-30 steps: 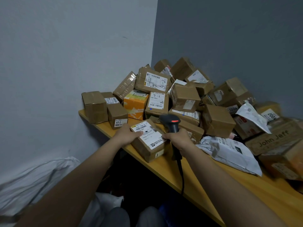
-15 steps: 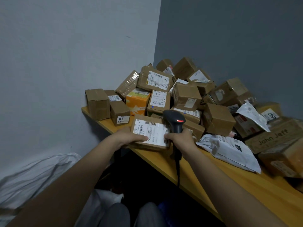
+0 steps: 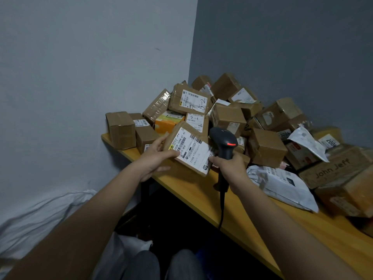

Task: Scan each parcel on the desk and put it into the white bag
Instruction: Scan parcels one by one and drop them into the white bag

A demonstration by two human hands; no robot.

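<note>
Cardboard parcel (image 3: pixel 188 150), pinched by left hand (image 3: pixel 154 158), tilts its label toward the barcode scanner (image 3: pixel 224 146); right hand (image 3: pixel 230 168) fingers wrap the handle.

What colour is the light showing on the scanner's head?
Red, a small lit strip on the black scanner, seen in the head view.

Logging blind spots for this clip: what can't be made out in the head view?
- Held parcel: fine label print too small to read.
- Left hand: fingertips hidden behind that parcel.
- White bag: cut off by the left edge, its opening unseen.
- Barcode scanner: trigger covered by the right hand.
- Rear boxes: buried in the pile.
</note>
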